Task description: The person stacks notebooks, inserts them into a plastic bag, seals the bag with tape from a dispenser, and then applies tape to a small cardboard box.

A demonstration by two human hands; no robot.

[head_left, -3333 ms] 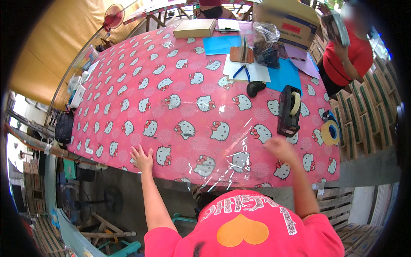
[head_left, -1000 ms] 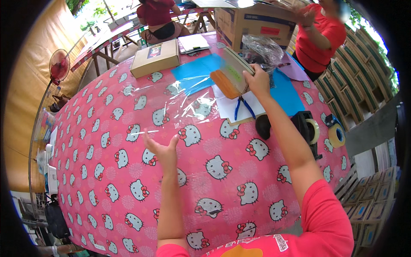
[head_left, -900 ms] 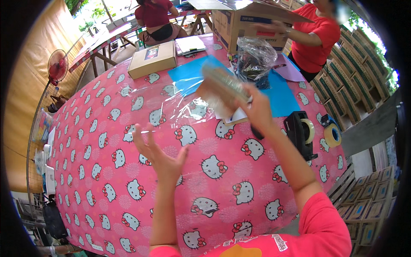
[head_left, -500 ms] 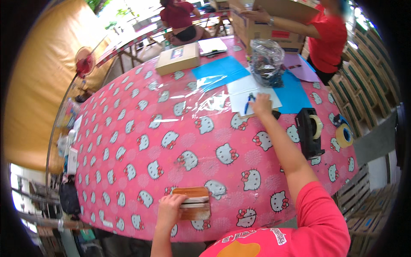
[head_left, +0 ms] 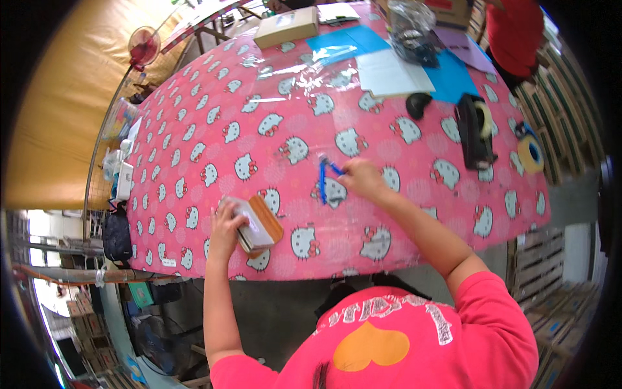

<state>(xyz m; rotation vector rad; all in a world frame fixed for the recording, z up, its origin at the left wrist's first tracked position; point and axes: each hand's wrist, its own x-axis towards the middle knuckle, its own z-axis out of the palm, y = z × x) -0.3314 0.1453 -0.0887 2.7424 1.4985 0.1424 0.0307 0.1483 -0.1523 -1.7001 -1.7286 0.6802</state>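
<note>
My left hand (head_left: pixel 225 227) is closed round a small brown wooden piece (head_left: pixel 267 217) with a pale, shiny strip-like part (head_left: pixel 254 228) on it, near the table's front edge. What exactly this piece is, I cannot make out. To its right, my right hand (head_left: pixel 364 180) grips one handle of blue-handled pliers (head_left: pixel 324 181). The handles are spread apart and the dark head points away from me. Both hands are over the pink patterned tablecloth (head_left: pixel 311 220).
White sheets (head_left: pixel 392 72) and blue sheets (head_left: pixel 453 78) lie at the back, beside a clear bag of dark things (head_left: pixel 413 35). A black tape dispenser (head_left: pixel 471 133) and tape rolls (head_left: pixel 530 153) stand at right. A cardboard box (head_left: pixel 286 27) lies far back; a person in red (head_left: pixel 515 39) stands beyond.
My right hand has lifted the pliers off the white sheets and brought them nearer. My left hand has tilted the wooden piece and shifted left. The view has tipped downward.
</note>
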